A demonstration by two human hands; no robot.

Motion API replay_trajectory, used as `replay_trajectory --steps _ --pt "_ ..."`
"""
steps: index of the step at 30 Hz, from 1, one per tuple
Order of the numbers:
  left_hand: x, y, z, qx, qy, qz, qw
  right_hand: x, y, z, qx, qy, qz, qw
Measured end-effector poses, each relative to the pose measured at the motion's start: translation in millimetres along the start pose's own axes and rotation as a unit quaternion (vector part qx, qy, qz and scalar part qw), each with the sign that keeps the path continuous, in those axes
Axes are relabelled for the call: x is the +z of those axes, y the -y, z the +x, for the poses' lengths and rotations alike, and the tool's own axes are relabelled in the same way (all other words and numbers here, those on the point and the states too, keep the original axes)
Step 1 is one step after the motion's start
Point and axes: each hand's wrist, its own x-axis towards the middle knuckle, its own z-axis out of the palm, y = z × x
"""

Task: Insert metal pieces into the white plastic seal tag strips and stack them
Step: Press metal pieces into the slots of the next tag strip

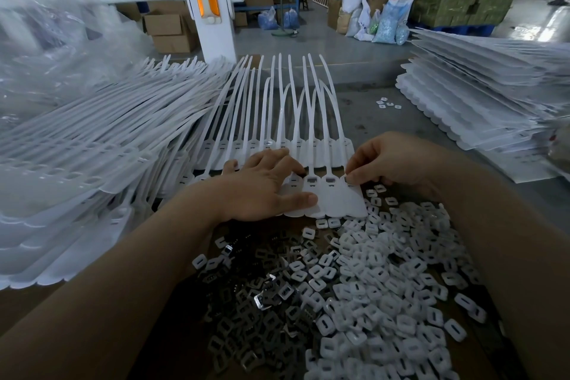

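Observation:
A white plastic seal tag strip [336, 200] lies flat in front of me, its long tails reaching away over another strip [277, 120]. My left hand [265, 188] presses flat on the strip's left part, thumb along its near edge. My right hand [388, 160] pinches a small piece at the rightmost tag's slot; the piece itself is hidden by the fingertips. Dark metal pieces [262, 302] lie heaped near me, with white plastic caps [385, 281] piled to their right.
A tall stack of strips [77, 170] fills the left side, and another stack [493, 95] rises at the right. A few loose caps [389, 104] lie on the grey table beyond. A white machine column [209, 3] stands behind.

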Motion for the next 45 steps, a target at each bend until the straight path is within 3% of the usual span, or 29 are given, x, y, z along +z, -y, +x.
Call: replay_trajectory --steps 7,14,17,19,22,26,39,43,45 --pt "0 -1 -1 0.001 0.0 -0.001 1.0 -2 -6 1 -0.011 -0.019 0.034 0.999" --pt "-1 -3 -3 -0.002 0.002 -0.002 1.0 4 -2 2 -0.013 -0.016 -0.008 1.0" --pt "-2 -4 -3 -0.007 0.007 0.0 1.0 6 -2 0 -0.054 -0.018 0.02 0.998" --pt "-1 -4 -3 -0.007 0.007 0.008 1.0 5 1 -5 -0.123 0.014 0.046 0.991" --pt "0 -4 -2 -0.005 0.003 0.015 1.0 7 11 -16 -0.216 0.13 0.008 0.968" --pt "1 -4 -1 -0.009 -0.003 0.014 1.0 13 20 -21 -0.246 0.206 -0.057 0.945" --pt "1 -3 -1 -0.006 -0.004 0.019 1.0 36 36 -26 -0.3 0.18 -0.161 0.923" --pt "0 -3 0 -0.008 -0.001 0.017 1.0 33 33 -24 -0.283 0.174 -0.128 0.934" --pt "1 -3 0 -0.008 -0.001 0.022 1.0 30 28 -21 -0.275 0.125 -0.075 0.95"
